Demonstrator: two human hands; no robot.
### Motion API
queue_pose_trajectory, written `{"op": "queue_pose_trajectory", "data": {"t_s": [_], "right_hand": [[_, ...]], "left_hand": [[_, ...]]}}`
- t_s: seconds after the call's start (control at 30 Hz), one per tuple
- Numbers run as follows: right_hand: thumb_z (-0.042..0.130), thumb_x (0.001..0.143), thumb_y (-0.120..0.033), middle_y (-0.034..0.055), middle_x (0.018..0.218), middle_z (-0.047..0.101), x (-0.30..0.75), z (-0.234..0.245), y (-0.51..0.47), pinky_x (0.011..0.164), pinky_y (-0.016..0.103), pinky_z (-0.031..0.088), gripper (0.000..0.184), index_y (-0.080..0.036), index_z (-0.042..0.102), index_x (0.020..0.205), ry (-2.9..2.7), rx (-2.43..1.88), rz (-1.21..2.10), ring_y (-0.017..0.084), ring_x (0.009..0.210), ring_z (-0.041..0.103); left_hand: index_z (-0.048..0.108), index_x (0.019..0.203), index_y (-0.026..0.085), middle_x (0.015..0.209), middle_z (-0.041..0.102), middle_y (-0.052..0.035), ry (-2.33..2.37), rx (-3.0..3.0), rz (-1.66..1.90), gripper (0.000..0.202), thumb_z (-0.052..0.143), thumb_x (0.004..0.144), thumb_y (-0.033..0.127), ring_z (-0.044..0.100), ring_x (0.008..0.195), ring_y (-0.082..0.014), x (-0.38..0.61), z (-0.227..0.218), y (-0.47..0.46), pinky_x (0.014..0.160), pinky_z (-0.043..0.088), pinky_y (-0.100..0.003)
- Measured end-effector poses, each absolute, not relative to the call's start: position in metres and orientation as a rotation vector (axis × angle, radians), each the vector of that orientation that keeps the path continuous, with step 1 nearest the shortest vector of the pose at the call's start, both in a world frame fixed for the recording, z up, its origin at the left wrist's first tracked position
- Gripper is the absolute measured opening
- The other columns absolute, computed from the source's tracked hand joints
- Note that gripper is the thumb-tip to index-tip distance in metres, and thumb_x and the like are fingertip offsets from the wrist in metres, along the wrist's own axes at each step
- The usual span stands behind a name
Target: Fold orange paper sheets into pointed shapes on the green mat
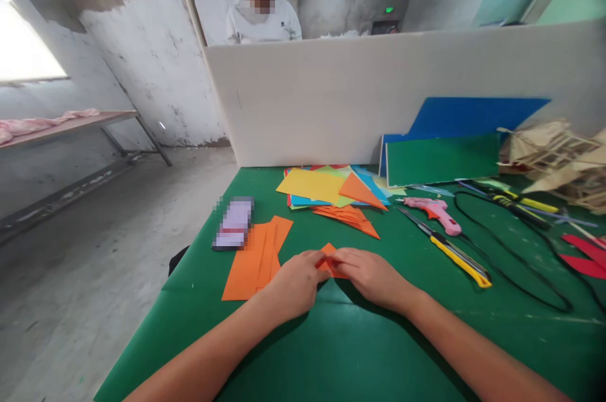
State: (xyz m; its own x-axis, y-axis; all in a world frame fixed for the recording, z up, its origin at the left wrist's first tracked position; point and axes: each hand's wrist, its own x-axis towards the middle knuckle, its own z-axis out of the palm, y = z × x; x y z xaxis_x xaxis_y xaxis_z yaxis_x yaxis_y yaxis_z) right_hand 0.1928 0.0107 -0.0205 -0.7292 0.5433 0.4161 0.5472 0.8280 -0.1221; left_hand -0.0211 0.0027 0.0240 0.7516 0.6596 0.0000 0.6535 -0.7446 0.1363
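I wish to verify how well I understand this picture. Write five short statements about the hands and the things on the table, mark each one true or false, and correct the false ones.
1. The left hand and the right hand both touch orange paper. True.
2. The phone lies to the left of both hands. True.
3. The phone lies on top of the yellow sheet. False: the yellow sheet is farther right, on a pile of coloured sheets.
4. The knife and the glue gun lie to the right of the hands. True.
5. The glue gun is blue, and the knife's handle is red. False: the gun is pink with an orange trigger, and the handle is yellow.
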Motion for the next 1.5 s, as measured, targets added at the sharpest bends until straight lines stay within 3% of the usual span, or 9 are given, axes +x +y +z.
{"op": "queue_pose_trajectory", "data": {"t_s": [0.2, 0.43, 0.63, 0.83, 1.0, 1.23, 1.3, 1.4, 1.5], "right_hand": [[0.04, 0.093, -0.014, 0.0094, 0.114, 0.067, 0.195, -0.02, 0.008, 0.095, 0.037, 0.048, 0.028, -0.017, 0.063, 0.109, -2.558, -0.818, 0.116, 0.02, 0.108, 0.06], [0.044, 0.089, -0.015, 0.0078, 0.096, 0.071, 0.201, -0.015, 0.006, 0.083, 0.034, 0.051, 0.023, -0.018, 0.067, 0.094, -2.504, -0.898, 0.138, 0.02, 0.092, 0.063], [0.042, 0.09, -0.015, 0.0091, 0.081, 0.07, 0.21, -0.011, 0.005, 0.075, 0.033, 0.051, 0.025, -0.018, 0.067, 0.091, -2.462, -0.92, 0.056, 0.02, 0.081, 0.064], [0.047, 0.091, -0.02, 0.0102, 0.112, 0.067, 0.196, -0.01, 0.001, 0.097, 0.039, 0.046, 0.024, -0.017, 0.062, 0.11, -2.502, -0.817, 0.117, 0.022, 0.106, 0.059], [0.049, 0.092, -0.025, 0.0091, 0.119, 0.066, 0.192, -0.018, -0.003, 0.098, 0.037, 0.047, 0.029, -0.017, 0.061, 0.117, -2.553, -0.842, 0.218, 0.022, 0.111, 0.059], [0.043, 0.095, -0.021, 0.0096, 0.119, 0.066, 0.189, -0.023, -0.009, 0.1, 0.037, 0.046, 0.032, -0.015, 0.06, 0.122, -2.481, -0.873, 0.146, 0.021, 0.112, 0.06], [0.043, 0.094, -0.019, 0.0088, 0.115, 0.068, 0.188, -0.02, -0.009, 0.1, 0.037, 0.046, 0.032, -0.015, 0.06, 0.121, -2.501, -0.863, 0.142, 0.02, 0.107, 0.061], [0.045, 0.095, -0.021, 0.0073, 0.108, 0.071, 0.187, -0.016, -0.008, 0.091, 0.036, 0.051, 0.028, -0.016, 0.064, 0.115, -2.501, -0.918, 0.081, 0.022, 0.099, 0.062], [0.046, 0.095, -0.022, 0.0065, 0.113, 0.069, 0.189, -0.013, -0.004, 0.085, 0.033, 0.053, 0.026, -0.017, 0.066, 0.112, -2.498, -0.91, 0.005, 0.021, 0.098, 0.061]], "left_hand": [[0.062, 0.104, 0.017, 0.103, 0.062, -0.0098, 1.086, 2.834, -0.131, 0.03, 0.046, 0.081, 0.009, 0.059, 0.093, -0.0235, -0.017, 0.019, 0.003, 0.083, 0.048, -0.036], [0.058, 0.115, 0.019, 0.127, 0.053, -0.0135, 1.274, 2.754, -0.323, 0.035, 0.048, 0.082, 0.013, 0.061, 0.098, -0.0242, -0.011, 0.028, -0.008, 0.082, 0.05, -0.034], [0.061, 0.114, 0.016, 0.127, 0.054, -0.0176, 1.226, 2.774, -0.243, 0.036, 0.047, 0.081, 0.01, 0.058, 0.108, -0.029, -0.012, 0.029, -0.006, 0.089, 0.049, -0.04], [0.062, 0.115, 0.025, 0.135, 0.051, -0.0079, 1.017, 2.753, 0.033, 0.041, 0.043, 0.084, 0.007, 0.051, 0.122, -0.0229, -0.022, 0.025, 0.0, 0.103, 0.04, -0.037], [0.062, 0.114, 0.03, 0.137, 0.052, -0.0042, 1.156, 2.768, -0.052, 0.04, 0.047, 0.082, 0.01, 0.046, 0.125, -0.0315, -0.02, 0.027, -0.005, 0.107, 0.03, -0.053], [0.067, 0.078, 0.017, 0.079, 0.068, -0.0053, 1.163, 2.859, -0.095, 0.02, 0.051, 0.075, 0.005, 0.061, 0.089, -0.0216, 0.002, 0.047, 0.015, 0.103, 0.034, -0.042], [0.066, 0.088, 0.017, 0.09, 0.069, -0.0059, 1.007, 2.912, 0.111, 0.021, 0.05, 0.078, 0.008, 0.06, 0.091, -0.0206, 0.02, 0.046, 0.037, 0.093, 0.041, -0.036], [0.057, 0.12, 0.016, 0.129, 0.057, -0.0072, 0.686, 3.037, 0.287, 0.041, 0.047, 0.082, 0.006, 0.052, 0.112, -0.0195, 0.052, 0.032, 0.076, 0.095, 0.038, -0.031], [0.046, 0.133, 0.019, 0.14, 0.048, -0.0032, 0.587, 3.163, 0.25, 0.045, 0.042, 0.089, 0.01, 0.049, 0.11, -0.0189, 0.077, 0.015, 0.103, 0.093, 0.037, -0.031]]}}
